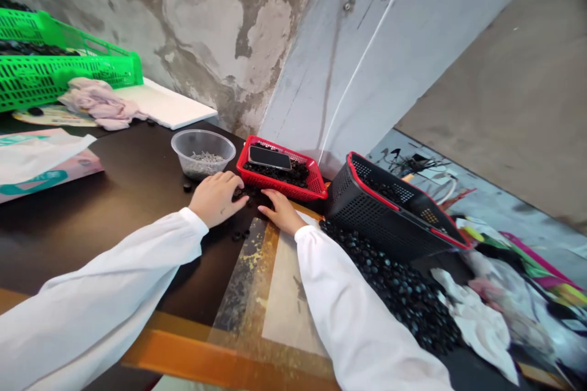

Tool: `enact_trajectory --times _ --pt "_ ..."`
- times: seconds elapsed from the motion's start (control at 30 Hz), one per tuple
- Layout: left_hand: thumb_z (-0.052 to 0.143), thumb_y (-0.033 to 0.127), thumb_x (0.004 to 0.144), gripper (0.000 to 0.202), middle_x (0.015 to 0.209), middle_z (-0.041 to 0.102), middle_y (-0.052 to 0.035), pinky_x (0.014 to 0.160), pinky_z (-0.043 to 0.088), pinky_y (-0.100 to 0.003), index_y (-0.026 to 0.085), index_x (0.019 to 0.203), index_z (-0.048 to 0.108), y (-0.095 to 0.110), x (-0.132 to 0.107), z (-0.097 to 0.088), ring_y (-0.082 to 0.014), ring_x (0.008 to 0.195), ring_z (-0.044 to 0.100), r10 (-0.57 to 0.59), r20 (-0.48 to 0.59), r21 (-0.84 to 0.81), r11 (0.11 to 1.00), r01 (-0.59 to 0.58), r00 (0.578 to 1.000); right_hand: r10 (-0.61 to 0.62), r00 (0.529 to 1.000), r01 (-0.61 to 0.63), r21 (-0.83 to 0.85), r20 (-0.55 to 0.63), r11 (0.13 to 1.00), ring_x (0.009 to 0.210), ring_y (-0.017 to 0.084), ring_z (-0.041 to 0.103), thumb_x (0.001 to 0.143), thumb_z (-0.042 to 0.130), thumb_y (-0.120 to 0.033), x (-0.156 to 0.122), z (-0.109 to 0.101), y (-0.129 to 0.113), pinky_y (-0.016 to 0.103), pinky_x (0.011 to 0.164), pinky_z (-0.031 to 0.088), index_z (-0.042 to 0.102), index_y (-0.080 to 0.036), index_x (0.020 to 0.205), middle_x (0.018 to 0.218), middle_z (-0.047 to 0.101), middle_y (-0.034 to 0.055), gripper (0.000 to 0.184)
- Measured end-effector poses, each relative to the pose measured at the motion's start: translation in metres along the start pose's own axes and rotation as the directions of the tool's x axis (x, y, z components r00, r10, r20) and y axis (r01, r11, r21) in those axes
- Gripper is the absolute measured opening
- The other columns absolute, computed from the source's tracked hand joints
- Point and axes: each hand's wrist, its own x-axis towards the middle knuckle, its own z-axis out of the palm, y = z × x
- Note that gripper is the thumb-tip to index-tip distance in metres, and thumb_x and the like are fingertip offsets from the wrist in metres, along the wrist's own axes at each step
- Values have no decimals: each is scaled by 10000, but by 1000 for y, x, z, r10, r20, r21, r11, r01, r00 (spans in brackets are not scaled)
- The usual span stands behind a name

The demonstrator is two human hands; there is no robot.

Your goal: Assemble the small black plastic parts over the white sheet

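Observation:
Small round black pieces (239, 195) lie loose on the dark tabletop in front of the red basket. My left hand (216, 198) curves over them from the left, its thumb and fingers apart with some pieces in the gap. Whether its fingertips grip any piece, I cannot tell. From the other side my right hand (282, 214) reaches toward the same pieces, thumb and forefinger spread, nothing visible between them. Beyond the hands stands a red basket (280, 188) of black pieces, with a phone (269, 157) lying on top. A clear plastic bowl (202, 149) of small greyish bits stands behind my left hand.
To the right, a black basket with a red rim (380, 214) stands beside a large heap of black pieces (389, 287). At left are a tissue pack (50, 165), a pink cloth (98, 104) and a green crate (68, 76). A wall and pillar rise behind.

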Motion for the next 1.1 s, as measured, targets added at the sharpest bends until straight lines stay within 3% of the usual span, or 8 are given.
enact_trajectory --times 0.1,0.17,0.3,0.4,0.57,0.7,0.87,1.1 --pt "517 323 905 229 1056 677 -120 914 484 -427 181 1023 653 -31 1 0 -307 1025 633 -36 37 -42 998 37 999 -9 999 10 12 -50 1000 1330 261 537 926 663 -282 6 6 1 425 1166 370 574 -132 1379 1379 620 179 485" --pt "517 331 895 246 1093 682 -119 938 486 -427 185 1044 648 -44 0 3 -308 1059 632 -57 87 -69 996 63 995 -31 996 32 16 -81 999 1322 259 529 935 653 -281 5 6 0 419 1164 363 587 -131 1361 1369 622 172 457" --pt "589 459 856 332 1102 672 -121 955 485 -446 182 1034 631 -48 0 5 -325 1069 624 -75 128 -87 992 86 989 -136 988 138 25 -70 990 1333 225 516 963 624 -315 10 6 -9 378 1179 348 616 -167 1330 1389 617 133 396" --pt "612 421 818 270 1027 657 -100 931 488 -428 189 954 596 -50 3 3 -298 1005 619 -6 135 -144 989 26 991 -245 969 245 35 -11 969 1291 196 554 985 592 -308 25 12 -18 342 1159 384 644 -184 1289 1340 653 105 333" --pt "599 335 783 185 924 634 -76 843 487 -388 196 898 560 -63 6 -2 -268 909 611 89 203 -181 982 -52 975 -410 911 411 -20 30 911 1301 237 550 978 607 -298 52 24 -29 411 1153 409 625 -185 1325 1358 632 130 365" --pt "544 214 758 139 882 635 -60 784 483 -346 193 891 579 -67 7 -10 -237 844 615 113 219 -185 980 -73 969 -428 903 429 -39 38 902 1241 234 574 977 599 -259 58 25 -29 403 1116 440 661 -198 1264 1304 648 119 300" --pt "476 125 770 239 864 660 -52 797 493 -302 178 926 649 -64 10 -17 -195 807 624 181 78 -218 963 -160 980 -405 914 405 -33 0 914 1144 231 602 942 625 -232 53 21 -24 390 1070 467 689 -183 1124 1172 671 100 199" --pt "465 137 833 323 937 709 -61 808 511 -309 192 952 760 -72 7 -11 -207 866 673 217 54 -162 965 -206 975 -366 930 366 -94 25 926 1237 245 560 975 592 -314 59 28 -35 396 1100 446 598 -205 1357 1334 600 117 398"
